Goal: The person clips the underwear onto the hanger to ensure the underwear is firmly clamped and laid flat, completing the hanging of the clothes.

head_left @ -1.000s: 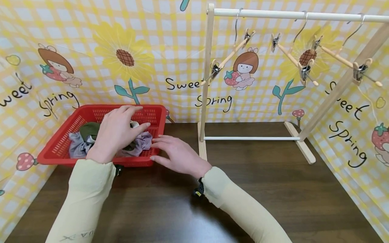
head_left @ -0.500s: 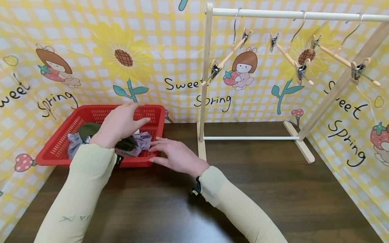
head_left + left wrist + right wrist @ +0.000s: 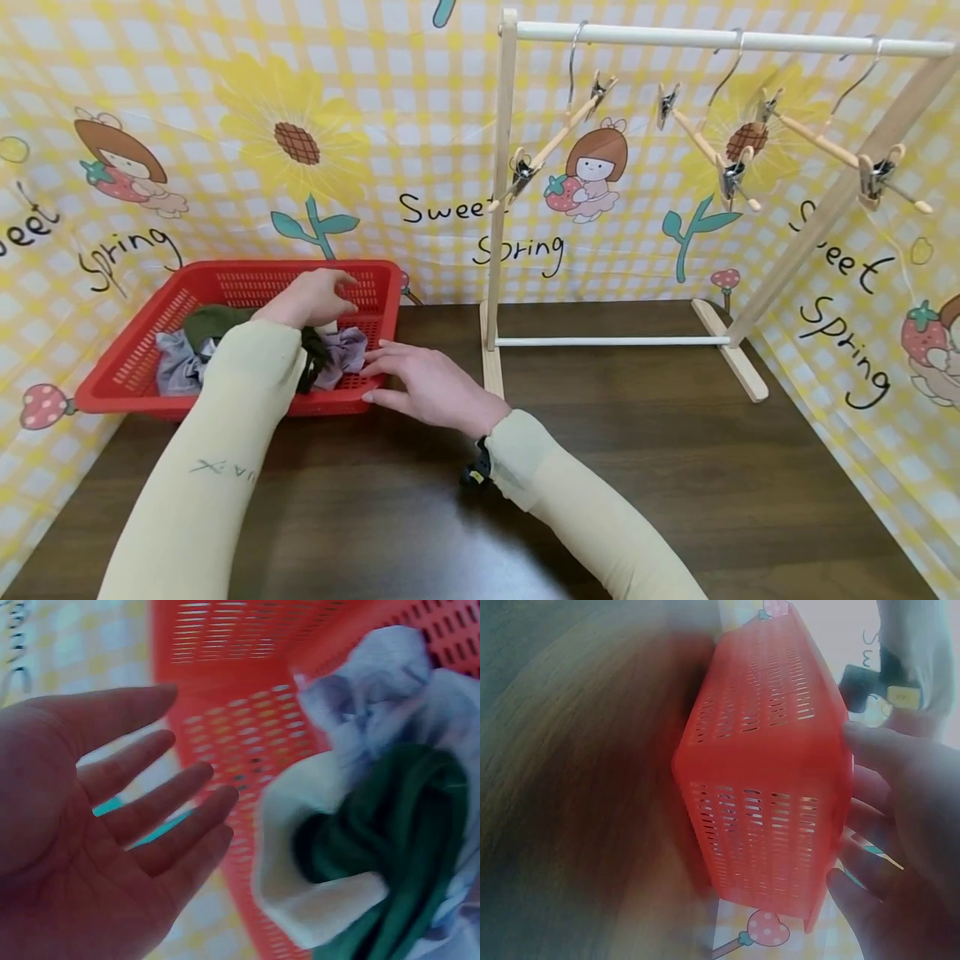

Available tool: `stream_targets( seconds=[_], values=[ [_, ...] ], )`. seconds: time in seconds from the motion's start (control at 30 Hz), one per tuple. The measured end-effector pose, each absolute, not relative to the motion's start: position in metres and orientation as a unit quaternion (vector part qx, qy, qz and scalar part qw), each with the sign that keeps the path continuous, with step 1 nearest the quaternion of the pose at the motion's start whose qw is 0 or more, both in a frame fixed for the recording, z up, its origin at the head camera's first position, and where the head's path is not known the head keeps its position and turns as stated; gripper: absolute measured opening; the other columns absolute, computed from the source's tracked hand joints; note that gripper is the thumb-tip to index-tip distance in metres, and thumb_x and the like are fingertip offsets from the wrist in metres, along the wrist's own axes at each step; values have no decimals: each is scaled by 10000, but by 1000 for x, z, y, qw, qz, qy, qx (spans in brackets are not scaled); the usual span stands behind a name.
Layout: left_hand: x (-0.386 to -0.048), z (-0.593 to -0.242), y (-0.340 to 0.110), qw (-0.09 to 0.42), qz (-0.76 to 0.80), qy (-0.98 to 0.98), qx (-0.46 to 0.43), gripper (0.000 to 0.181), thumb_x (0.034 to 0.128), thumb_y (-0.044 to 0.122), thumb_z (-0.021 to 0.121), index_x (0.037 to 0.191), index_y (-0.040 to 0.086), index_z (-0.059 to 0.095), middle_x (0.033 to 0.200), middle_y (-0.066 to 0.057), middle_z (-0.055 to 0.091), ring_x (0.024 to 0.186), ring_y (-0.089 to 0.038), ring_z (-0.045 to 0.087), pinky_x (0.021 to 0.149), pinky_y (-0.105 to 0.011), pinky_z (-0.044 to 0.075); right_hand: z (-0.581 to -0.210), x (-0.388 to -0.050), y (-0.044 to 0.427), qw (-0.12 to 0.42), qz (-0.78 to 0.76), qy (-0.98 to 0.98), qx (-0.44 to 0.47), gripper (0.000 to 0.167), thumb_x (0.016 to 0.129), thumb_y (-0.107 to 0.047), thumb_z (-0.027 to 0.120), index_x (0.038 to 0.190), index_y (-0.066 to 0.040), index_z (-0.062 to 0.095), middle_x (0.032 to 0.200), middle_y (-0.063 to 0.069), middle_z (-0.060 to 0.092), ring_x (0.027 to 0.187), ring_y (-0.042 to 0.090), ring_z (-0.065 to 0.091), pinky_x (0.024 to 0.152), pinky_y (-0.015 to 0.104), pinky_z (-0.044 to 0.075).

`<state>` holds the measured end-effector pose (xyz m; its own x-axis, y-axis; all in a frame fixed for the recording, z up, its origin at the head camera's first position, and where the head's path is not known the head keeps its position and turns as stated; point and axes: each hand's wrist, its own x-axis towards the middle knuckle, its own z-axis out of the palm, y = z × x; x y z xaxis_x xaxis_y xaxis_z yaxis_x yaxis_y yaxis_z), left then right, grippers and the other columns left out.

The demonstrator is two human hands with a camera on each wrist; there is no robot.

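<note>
In the head view my left hand [image 3: 311, 297] hovers over the red plastic basket [image 3: 330, 406], toward its back right. Its fingers are spread and hold nothing, as the left wrist view also shows. Inside the basket lie crumpled dark green cloth [image 3: 409, 817], shiny pale lavender cloth [image 3: 394, 675] and a white band-like piece [image 3: 277, 855] around part of the green; their exact kinds are unclear. My right hand [image 3: 431, 379] rests at the basket's right rim near the front corner, fingers loosely extended over the edge, thumb [image 3: 870, 739] at the rim in the right wrist view.
A wooden rack [image 3: 495, 250] with a white top rail [image 3: 645, 35] stands to the right. Three clip hangers hang on it, the left one [image 3: 551, 146] nearest the basket. Everything stands on a dark wooden table [image 3: 420, 517] before a patterned yellow-checked cloth [image 3: 420, 125].
My left hand has turned and dropped lower over the basket, its forearm swinging to the right. The right hand stays at the rim. The head view has shifted slightly.
</note>
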<state>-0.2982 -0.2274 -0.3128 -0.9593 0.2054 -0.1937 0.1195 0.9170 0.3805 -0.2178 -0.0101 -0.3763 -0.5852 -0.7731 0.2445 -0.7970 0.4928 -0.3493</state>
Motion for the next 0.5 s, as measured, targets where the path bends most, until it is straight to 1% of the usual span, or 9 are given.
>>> stream_targets(
  seconds=[0.13, 0.3, 0.43, 0.5],
  values=[
    [-305, -325, -224, 151, 201, 964, 86, 513, 992, 159, 621, 1428, -82, 502, 1396, -334, 511, 1185, -439, 540, 978, -588, 459, -375, -217, -8, 20, 217, -866, 451, 367, 997, -383, 667, 1283, -159, 712, 1434, -17, 580, 1416, 102, 394, 1140, 223, 258],
    [-312, -331, -214, 180, 208, 957, 87, 471, 986, 120, 589, 1406, -86, 532, 1394, -320, 516, 1167, -417, 515, 1005, -580, 434, -373, -217, -3, 24, 211, -872, 441, 368, 993, -391, 671, 1277, -161, 718, 1433, -15, 582, 1422, 112, 391, 1138, 235, 275],
    [-314, -330, -214, 224, 176, 957, 59, 465, 965, 103, 612, 1382, -92, 554, 1353, -306, 552, 1157, -407, 530, 1009, -585, 435, -371, -218, -3, 24, 211, -872, 440, 380, 993, -406, 665, 1280, -162, 717, 1435, -11, 580, 1419, 111, 395, 1137, 239, 280],
    [-310, -328, -216, 248, 174, 952, 45, 450, 953, 92, 642, 1367, -75, 584, 1325, -287, 579, 1157, -400, 532, 982, -570, 467, -370, -217, -4, 24, 210, -873, 440, 378, 993, -404, 667, 1282, -166, 716, 1434, -13, 580, 1409, 118, 410, 1134, 237, 286]
  ],
)
